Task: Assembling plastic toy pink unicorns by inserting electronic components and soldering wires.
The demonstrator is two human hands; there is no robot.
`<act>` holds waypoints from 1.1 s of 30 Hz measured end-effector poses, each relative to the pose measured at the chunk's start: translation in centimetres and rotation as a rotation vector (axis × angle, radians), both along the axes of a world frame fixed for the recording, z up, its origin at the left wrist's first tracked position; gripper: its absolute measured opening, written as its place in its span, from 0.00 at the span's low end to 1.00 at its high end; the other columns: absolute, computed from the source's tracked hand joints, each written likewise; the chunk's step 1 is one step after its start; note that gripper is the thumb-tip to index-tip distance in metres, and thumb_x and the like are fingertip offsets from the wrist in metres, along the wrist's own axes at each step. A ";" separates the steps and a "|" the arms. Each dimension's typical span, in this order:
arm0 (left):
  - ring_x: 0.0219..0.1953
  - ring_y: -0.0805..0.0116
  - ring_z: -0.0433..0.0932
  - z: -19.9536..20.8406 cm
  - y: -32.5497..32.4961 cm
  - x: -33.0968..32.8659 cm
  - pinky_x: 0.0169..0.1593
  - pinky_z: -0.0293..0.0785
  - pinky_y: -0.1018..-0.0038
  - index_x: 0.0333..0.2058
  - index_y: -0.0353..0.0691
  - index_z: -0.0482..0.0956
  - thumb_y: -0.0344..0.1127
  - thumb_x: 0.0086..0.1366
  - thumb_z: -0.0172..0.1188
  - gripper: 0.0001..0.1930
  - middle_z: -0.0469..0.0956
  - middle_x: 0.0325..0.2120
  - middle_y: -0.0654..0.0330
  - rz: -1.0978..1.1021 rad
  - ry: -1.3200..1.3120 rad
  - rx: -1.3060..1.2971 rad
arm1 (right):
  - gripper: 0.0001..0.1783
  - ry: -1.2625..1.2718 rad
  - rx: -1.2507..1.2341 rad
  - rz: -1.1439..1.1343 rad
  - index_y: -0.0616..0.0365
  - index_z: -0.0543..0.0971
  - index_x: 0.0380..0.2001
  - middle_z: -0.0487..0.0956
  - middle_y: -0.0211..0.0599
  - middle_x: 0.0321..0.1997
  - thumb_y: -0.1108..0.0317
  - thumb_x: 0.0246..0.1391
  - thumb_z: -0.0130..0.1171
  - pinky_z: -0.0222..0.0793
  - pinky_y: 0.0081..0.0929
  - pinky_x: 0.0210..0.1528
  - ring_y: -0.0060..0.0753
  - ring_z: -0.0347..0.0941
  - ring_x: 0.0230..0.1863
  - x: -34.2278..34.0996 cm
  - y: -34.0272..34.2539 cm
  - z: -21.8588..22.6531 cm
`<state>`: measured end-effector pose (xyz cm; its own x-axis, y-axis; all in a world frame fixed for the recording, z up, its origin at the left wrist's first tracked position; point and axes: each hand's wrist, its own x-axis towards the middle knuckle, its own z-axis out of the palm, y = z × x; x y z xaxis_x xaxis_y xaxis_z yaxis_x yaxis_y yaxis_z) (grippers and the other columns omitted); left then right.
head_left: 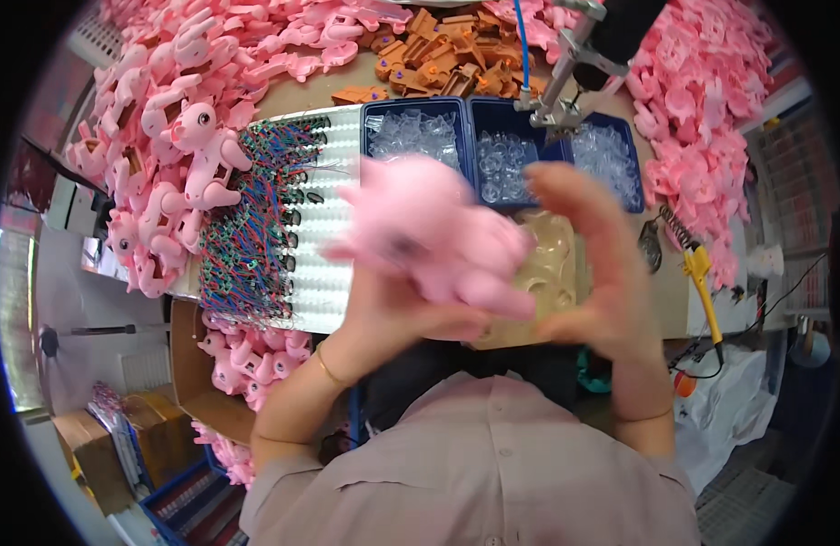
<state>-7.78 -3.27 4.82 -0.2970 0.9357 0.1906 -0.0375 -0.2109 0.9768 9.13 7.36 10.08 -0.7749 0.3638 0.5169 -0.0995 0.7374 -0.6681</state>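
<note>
My left hand (397, 314), with a thin bracelet at the wrist, grips a pink plastic toy animal (429, 223) from below. The toy is raised over the near edge of the table and is smeared by motion. To its right, my right hand (606, 291) is curved with thumb and fingers spread apart, holding nothing, and also blurred. Partly hidden behind the toy and this hand lies a tan moulded holder (554, 259) with hollows. Beyond them stand blue trays (470, 136) of small clear plastic parts (506, 168).
Bundles of coloured wires (247, 237) lie on a white ribbed sheet (324, 264). Pink toy bodies (211, 155) pile up left, pink shells (702, 118) right, brown parts (447, 55) behind. A metal press arm (565, 82) overhangs the trays. A yellow-handled tool (702, 273) sits far right.
</note>
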 end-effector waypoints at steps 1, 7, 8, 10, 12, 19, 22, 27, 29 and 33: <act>0.42 0.64 0.79 1.1 -0.8 -1.3 0.50 0.75 0.64 0.46 0.31 0.73 0.40 0.49 0.69 0.28 0.78 0.41 0.56 -0.048 -0.099 -0.079 | 0.40 0.118 -0.330 -0.069 0.63 0.68 0.53 0.72 0.45 0.53 0.53 0.40 0.71 0.59 0.35 0.60 0.41 0.68 0.55 0.5 -0.1 -0.4; 0.49 0.60 0.74 -5.6 -1.9 1.8 0.50 0.75 0.67 0.58 0.34 0.60 0.74 0.44 0.60 0.54 0.71 0.49 0.49 -0.462 -0.934 -0.209 | 0.26 -0.064 -0.595 -0.037 0.68 0.73 0.45 0.73 0.45 0.49 0.51 0.60 0.53 0.62 0.30 0.55 0.35 0.69 0.52 4.1 -0.9 -3.8; 0.49 0.60 0.75 -5.6 -2.2 2.2 0.50 0.75 0.67 0.57 0.33 0.61 0.72 0.47 0.59 0.51 0.71 0.49 0.49 -0.477 -0.939 -0.231 | 0.26 -0.067 -0.610 -0.048 0.68 0.73 0.45 0.73 0.45 0.49 0.51 0.60 0.53 0.62 0.30 0.55 0.35 0.69 0.52 4.3 -0.7 -4.1; 0.49 0.60 0.75 -5.8 -2.8 3.1 0.51 0.75 0.67 0.57 0.33 0.62 0.67 0.52 0.58 0.46 0.72 0.49 0.49 -0.511 -0.951 -0.274 | 0.28 0.120 -0.573 -0.005 0.69 0.73 0.43 0.74 0.46 0.46 0.49 0.62 0.48 0.63 0.30 0.53 0.35 0.70 0.49 4.5 -0.2 -4.9; 0.49 0.61 0.75 -6.1 -3.0 4.1 0.51 0.75 0.68 0.56 0.33 0.63 0.62 0.57 0.56 0.40 0.72 0.50 0.49 -0.540 -0.972 -0.303 | 0.29 0.178 -0.593 -0.068 0.69 0.74 0.41 0.74 0.47 0.44 0.47 0.63 0.44 0.63 0.31 0.53 0.36 0.70 0.48 3.7 -0.9 -5.7; 0.48 0.44 0.74 -2.7 -2.3 7.2 0.55 0.73 0.52 0.54 0.32 0.63 0.40 0.65 0.55 0.24 0.61 0.56 0.48 -0.392 -1.261 -0.677 | 0.30 0.252 -0.443 0.305 0.59 0.77 0.32 0.76 0.40 0.32 0.41 0.60 0.44 0.66 0.33 0.41 0.35 0.71 0.33 5.1 -0.1 -5.4; 0.49 0.49 0.74 -3.5 -2.0 7.4 0.54 0.74 0.56 0.55 0.33 0.62 0.47 0.65 0.51 0.27 0.63 0.54 0.48 -0.497 -1.274 -0.749 | 0.35 0.382 -0.739 0.266 0.60 0.77 0.32 0.75 0.41 0.32 0.34 0.57 0.42 0.66 0.34 0.43 0.37 0.71 0.34 5.5 -1.1 -5.4; 0.53 0.60 0.71 -5.3 -1.8 6.9 0.53 0.74 0.68 0.58 0.35 0.59 0.63 0.66 0.42 0.36 0.68 0.51 0.48 -0.775 -1.272 -0.933 | 0.49 0.318 -0.498 0.082 0.67 0.78 0.40 0.78 0.53 0.43 0.25 0.51 0.34 0.69 0.43 0.49 0.52 0.74 0.44 4.8 -1.7 -5.1; 0.51 0.60 0.73 -4.7 -1.8 6.9 0.51 0.76 0.67 0.57 0.34 0.60 0.61 0.66 0.43 0.35 0.69 0.50 0.48 -0.730 -1.320 -0.899 | 0.49 0.222 -0.536 0.164 0.67 0.78 0.38 0.78 0.53 0.42 0.25 0.51 0.34 0.70 0.43 0.48 0.53 0.75 0.43 4.8 -0.8 -4.3; 0.48 0.61 0.75 -4.6 -1.0 6.7 0.49 0.78 0.65 0.54 0.33 0.62 0.54 0.69 0.44 0.28 0.71 0.48 0.48 -0.727 -1.093 -0.729 | 0.35 0.301 -0.633 0.220 0.64 0.79 0.30 0.80 0.51 0.36 0.40 0.58 0.41 0.73 0.44 0.44 0.52 0.77 0.39 4.4 -1.1 -5.3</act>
